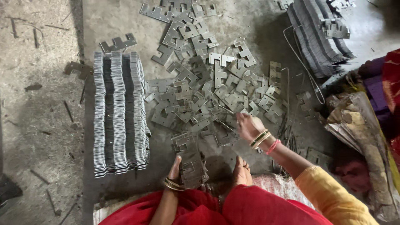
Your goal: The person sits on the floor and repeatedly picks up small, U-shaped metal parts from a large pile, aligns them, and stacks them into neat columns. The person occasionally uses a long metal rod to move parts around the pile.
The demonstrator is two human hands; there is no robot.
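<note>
I sit on the floor over a loose heap of grey E-shaped metal stampings (208, 87). My left hand (175, 170), with bangles at the wrist, steadies a small standing stack of the plates (191, 160) on its left side. My right hand (249, 126), also with bangles, reaches into the near right edge of the heap, fingers curled on the pieces there; whether it grips one I cannot tell. My bare foot (242, 171) rests just right of the small stack.
A long, neat row of stacked plates (120, 112) stands at the left. Another stacked bundle (316, 35) lies at the top right, with a bent wire (302, 62) beside it. Crumpled sacking and cloth (362, 137) sit at the right. Debris dots the concrete floor.
</note>
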